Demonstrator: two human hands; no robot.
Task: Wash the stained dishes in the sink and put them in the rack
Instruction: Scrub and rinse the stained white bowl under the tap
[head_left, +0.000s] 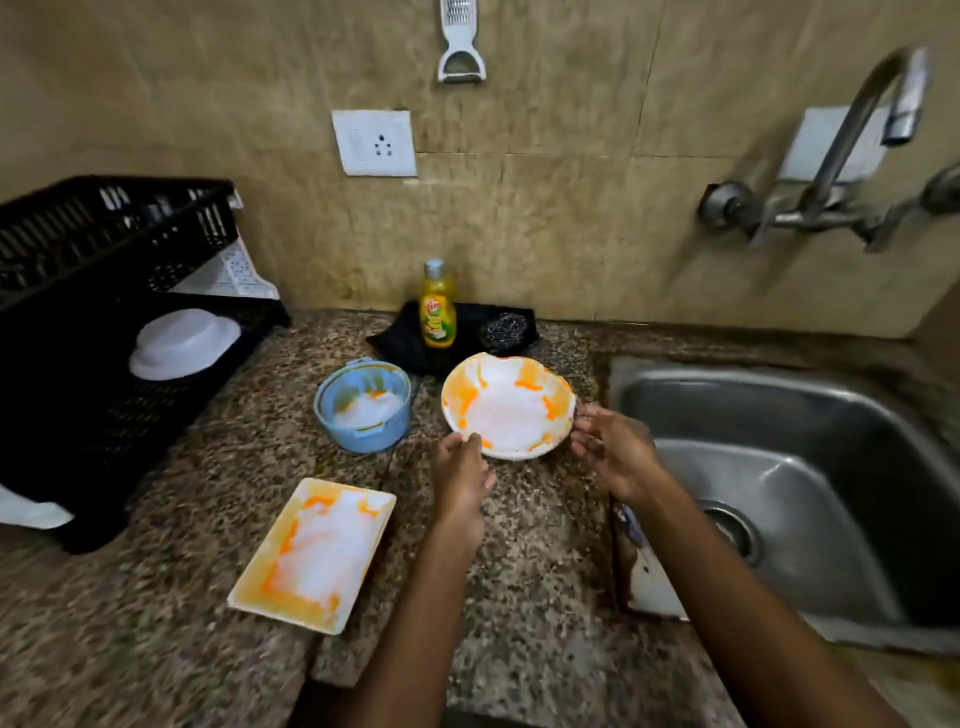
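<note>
A stained white bowl (509, 405) is held at its rim from both sides, just above or on the granite counter (545, 545) beside the sink (779, 493); whether it is lifted clear cannot be told. The left hand (460, 480) pinches the near-left edge with fingers and thumb, and the right hand (613, 449) is curled round the right edge. The step in hand is judged to be the carrying of the bowl into the sink. It would best be kept level so that the orange residue is not tipped onto the counter, and the rim is likely to be greasy, so a firm grip on both sides is called for until the bowl is set under the tap (872, 130). A stained rectangular tray (317, 553) lies nearer on the counter, and a blue container (363, 405), also smeared, stands just left of the bowl; both are judged still to be washed. Behind them a yellow soap bottle (438, 306) and a scrubber (503, 328) rest on a black mat (400, 338). At the far left a black rack (78, 312) holds one white dish (182, 343), upturned. The wall is tiled in beige, with a socket (375, 143) and a hanging peeler (461, 44).
</note>
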